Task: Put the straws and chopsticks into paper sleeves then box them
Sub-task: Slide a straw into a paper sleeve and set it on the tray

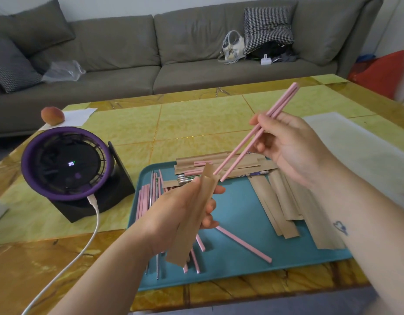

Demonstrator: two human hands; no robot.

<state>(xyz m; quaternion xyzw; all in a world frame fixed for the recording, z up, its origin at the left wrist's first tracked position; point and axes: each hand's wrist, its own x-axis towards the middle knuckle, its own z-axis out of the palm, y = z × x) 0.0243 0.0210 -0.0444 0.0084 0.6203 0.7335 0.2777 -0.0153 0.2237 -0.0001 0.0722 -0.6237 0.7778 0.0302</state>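
Far left of table, peach [52, 115]: rests on a white paper, well apart from the work.
Fan [67, 163]: purple-rimmed, facing up, with a white cable [92, 223] trailing to the near edge.
Tray [242, 212]: teal, on the yellow table [196, 123]; holds all stock seen. No box is in view.
Loose stock [145, 201]: pink chopsticks and metal straws lie in a row at the tray's left end, unsleeved.
Left hand [173, 212]: fingers and thumb curled round one paper sleeve [202, 192], held tilted above the tray, mouth up and squeezed open.
Pair of pink chopsticks [280, 101]: held in the air, sloping down towards the sleeve. One tip is at the mouth; the other sits just outside it, as the tips are splayed.
Right hand [287, 144]: fingers pinch the pair near mid-length, thick ends projecting beyond the hand.
Empty sleeves [285, 201]: brown, fanned in a loose heap at the tray's right end.
Handling, sleeve: judged light, thin and easily creased. Best gripped at the sides below the mouth, so the opening bows out.
Handling, chopsticks: judged stiff, light and smooth. A grip nearer the thick ends should leave more length free to slide in.
Risk: a splayed tip could snag or tear the paper edge.
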